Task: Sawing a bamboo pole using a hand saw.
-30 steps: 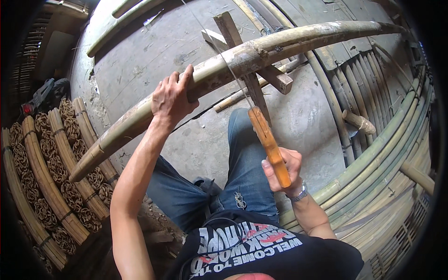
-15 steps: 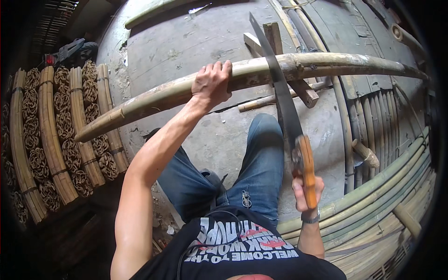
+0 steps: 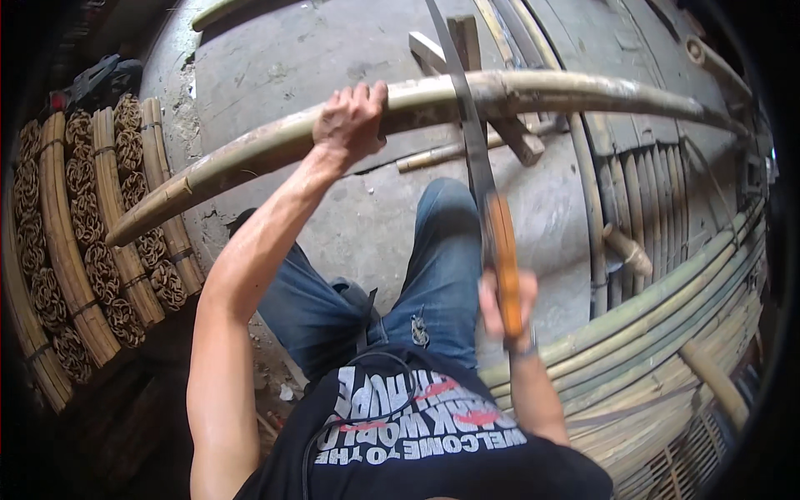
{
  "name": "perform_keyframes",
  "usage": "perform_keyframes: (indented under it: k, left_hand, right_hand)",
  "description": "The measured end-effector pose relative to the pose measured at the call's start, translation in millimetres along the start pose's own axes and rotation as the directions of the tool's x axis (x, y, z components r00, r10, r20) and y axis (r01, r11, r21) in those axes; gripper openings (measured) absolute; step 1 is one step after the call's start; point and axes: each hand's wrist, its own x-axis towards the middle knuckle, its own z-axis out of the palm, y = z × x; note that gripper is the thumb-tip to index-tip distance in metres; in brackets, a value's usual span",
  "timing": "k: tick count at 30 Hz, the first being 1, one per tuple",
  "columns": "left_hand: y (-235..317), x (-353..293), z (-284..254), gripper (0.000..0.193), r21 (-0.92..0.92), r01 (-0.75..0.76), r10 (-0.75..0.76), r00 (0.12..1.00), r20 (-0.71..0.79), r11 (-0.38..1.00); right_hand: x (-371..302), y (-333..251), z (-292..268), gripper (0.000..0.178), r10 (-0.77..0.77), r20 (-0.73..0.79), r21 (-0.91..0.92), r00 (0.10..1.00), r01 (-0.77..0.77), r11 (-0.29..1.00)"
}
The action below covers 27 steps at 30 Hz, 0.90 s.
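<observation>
A long, thick bamboo pole (image 3: 258,148) crosses in front of me, slanting up from the left and running far to the right. My left hand (image 3: 350,123) is wrapped over it, left of the saw. In my right hand (image 3: 508,302) is a handsaw (image 3: 479,158) with an orange handle, gripped with closed fingers. Its long dark blade lies across the pole near a node, pointing away from me. A wooden support (image 3: 517,140) shows under the pole just right of the blade. How deep the blade sits in the bamboo cannot be made out.
Tied bundles of split bamboo (image 3: 79,242) stack at the left. Long green bamboo poles (image 3: 617,329) lie at the lower right, beside a row of shorter poles (image 3: 646,217). A thin bamboo piece (image 3: 442,155) lies on the concrete floor (image 3: 275,71) behind the pole.
The view has shifted, so the scene sits further left and up. My right hand still grips the saw across the pole, and my left hand keeps its hold on the bamboo.
</observation>
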Motion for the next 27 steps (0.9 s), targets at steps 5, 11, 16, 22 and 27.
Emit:
perform_keyframes:
  k: [5,11,16,22,27]
  left_hand:
    - [-2.8,3.5,9.9,0.063,-0.058,-0.018,0.017,1.000,-0.019,0.998]
    - [-7.0,3.6,-1.3,0.056,-0.017,0.012,-0.013,1.000,-0.021,1.000]
    - [-0.9,4.1,13.8,0.058,-0.065,-0.011,0.011,1.000,0.010,0.998]
    - [-4.8,-5.4,6.4,0.069,-0.021,0.075,-0.072,0.992,0.100,0.997]
    - [-3.1,0.6,14.4,0.051,-0.033,-0.016,0.014,0.997,-0.072,0.999]
  right_hand:
    - [23.0,10.5,12.1,0.017,0.108,-0.031,-0.097,0.994,-0.110,0.989]
    - [-65.3,-21.7,-29.1,0.012,0.317,0.048,0.017,0.947,-0.318,0.948]
    - [83.8,19.7,26.7,0.019,0.168,-0.059,0.023,0.984,-0.167,0.986]
    - [-59.1,-31.0,-10.0,0.007,-0.012,0.061,-0.227,0.998,0.026,0.974]
    - [-15.4,9.8,21.9,0.011,0.100,0.057,-0.168,0.993,-0.089,0.982]
